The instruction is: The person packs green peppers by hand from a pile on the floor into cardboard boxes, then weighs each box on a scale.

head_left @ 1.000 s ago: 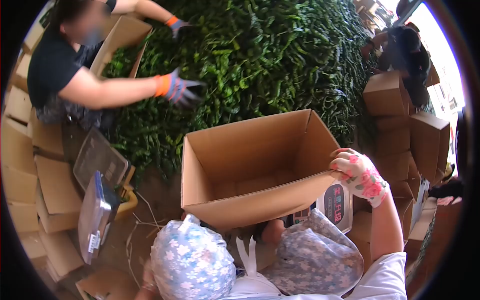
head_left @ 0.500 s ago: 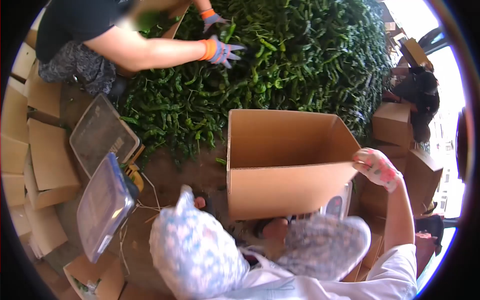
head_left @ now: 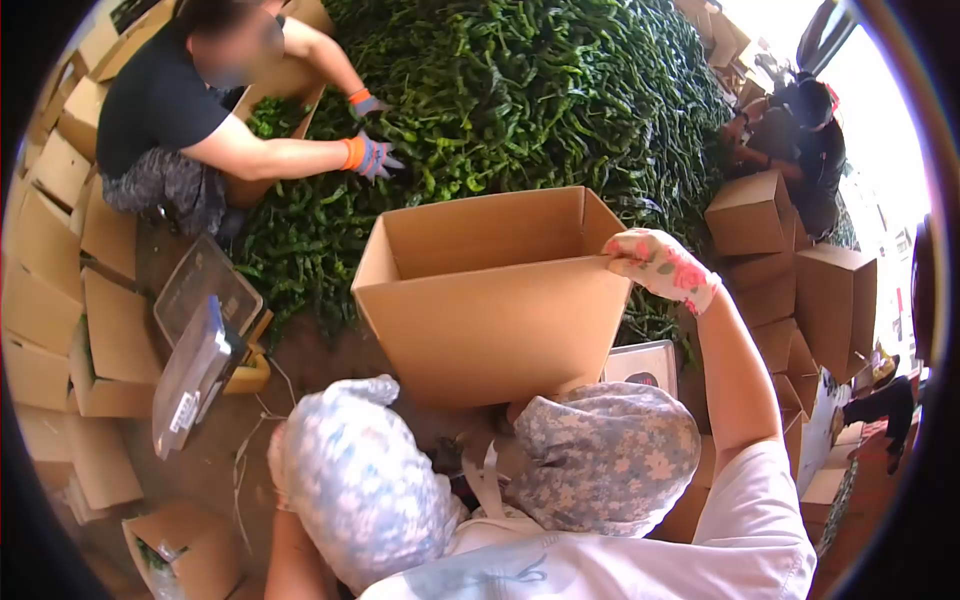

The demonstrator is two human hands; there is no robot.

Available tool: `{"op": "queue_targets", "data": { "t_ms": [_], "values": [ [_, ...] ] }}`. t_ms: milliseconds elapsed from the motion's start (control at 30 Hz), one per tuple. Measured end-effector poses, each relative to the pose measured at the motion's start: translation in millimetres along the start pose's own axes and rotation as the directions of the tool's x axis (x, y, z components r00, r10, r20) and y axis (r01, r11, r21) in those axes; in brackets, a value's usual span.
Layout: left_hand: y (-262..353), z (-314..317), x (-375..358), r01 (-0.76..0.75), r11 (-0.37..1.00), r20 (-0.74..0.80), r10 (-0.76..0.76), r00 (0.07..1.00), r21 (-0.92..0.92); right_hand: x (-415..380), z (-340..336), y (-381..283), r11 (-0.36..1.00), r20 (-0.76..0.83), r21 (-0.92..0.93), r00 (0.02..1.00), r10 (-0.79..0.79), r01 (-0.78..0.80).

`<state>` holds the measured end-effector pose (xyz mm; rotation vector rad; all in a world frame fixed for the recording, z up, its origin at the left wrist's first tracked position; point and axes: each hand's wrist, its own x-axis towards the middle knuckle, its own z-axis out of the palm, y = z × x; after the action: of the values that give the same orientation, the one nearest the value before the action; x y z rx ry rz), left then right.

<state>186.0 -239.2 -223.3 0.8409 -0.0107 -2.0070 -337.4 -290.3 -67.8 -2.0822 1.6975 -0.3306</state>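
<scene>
My right hand (head_left: 665,268), in a white glove with pink flowers, pinches the upper right corner of a cardboard box (head_left: 490,325). The box has an open top, shows a bare inside and stands tilted in front of my knees. Beyond it spreads a large heap of green peppers (head_left: 520,100). Low on the left, my left hand (head_left: 277,462) is beside my left knee, which hides most of it; its fingers do not show. A flat scale platform (head_left: 645,365) is partly visible behind the box's right side.
A person (head_left: 160,120) with orange-and-grey gloves reaches into the peppers at upper left. Another person (head_left: 800,140) crouches at upper right. Cardboard boxes (head_left: 110,335) line the left; more boxes (head_left: 835,305) stand right. A clear plastic lid (head_left: 190,375) and scale (head_left: 215,290) stand left.
The view has shifted. The box has turned and moved left in view, with my right hand still at its corner. My left forearm has come into view beside the knee.
</scene>
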Motion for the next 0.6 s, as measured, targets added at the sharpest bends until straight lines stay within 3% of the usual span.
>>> {"op": "queue_targets", "data": {
  "t_ms": [67,100,133,167,267,300,367,433,500,567,600],
  "values": [
    [35.1,42.9,20.0,0.024,1.000,0.195,-0.022,0.981,-0.008,11.9,-10.6,10.2,0.999,0.011,0.041,1.000,0.017,-0.017],
    [49.1,68.6,33.9,-0.002,0.997,0.267,-0.017,0.964,0.072,20.4,-16.2,19.6,0.996,0.055,0.081,0.998,0.035,-0.039],
    [51.9,104.7,37.4,-0.303,0.855,0.285,0.193,0.939,0.421,29.1,-20.6,29.6,0.979,0.101,0.190,0.993,0.056,-0.074],
    [54.7,140.8,41.2,-0.471,0.513,0.290,0.394,0.872,0.718,36.3,-15.0,40.9,0.956,0.079,0.277,0.994,0.081,-0.100],
    [75.6,220.5,100.7,-0.478,0.387,0.400,0.268,0.877,0.789,60.7,-13.0,75.2,0.915,0.173,0.368,0.979,0.106,-0.164],
    [75.1,244.8,125.0,-0.491,0.344,0.446,0.207,0.871,0.800,68.5,-11.1,88.7,0.844,0.216,0.475,0.963,0.161,-0.248],
    [67.9,281.7,183.8,-0.522,0.234,0.500,0.148,0.853,0.820,84.4,-10.4,108.4,0.777,0.250,0.495,0.921,0.300,-0.388],
    [61.4,313.0,242.6,-0.455,0.347,0.494,-0.027,0.869,0.820,92.2,-5.9,152.1,0.750,0.242,0.524,0.915,0.323,-0.404],
    [58.9,327.5,321.7,-0.317,0.376,0.389,-0.131,0.912,0.871,99.6,-6.2,187.2,0.838,0.295,0.326,0.889,0.350,-0.438],
    [45.1,349.0,386.9,-0.266,0.252,0.289,-0.057,0.956,0.930,106.3,-31.1,179.1,0.742,0.406,0.429,0.844,0.350,-0.515],
    [45.4,352.1,425.9,-0.254,0.068,0.257,-0.042,0.965,0.965,119.5,-40.9,185.7,0.888,0.227,0.303,0.931,0.286,-0.347]
  ]
}}
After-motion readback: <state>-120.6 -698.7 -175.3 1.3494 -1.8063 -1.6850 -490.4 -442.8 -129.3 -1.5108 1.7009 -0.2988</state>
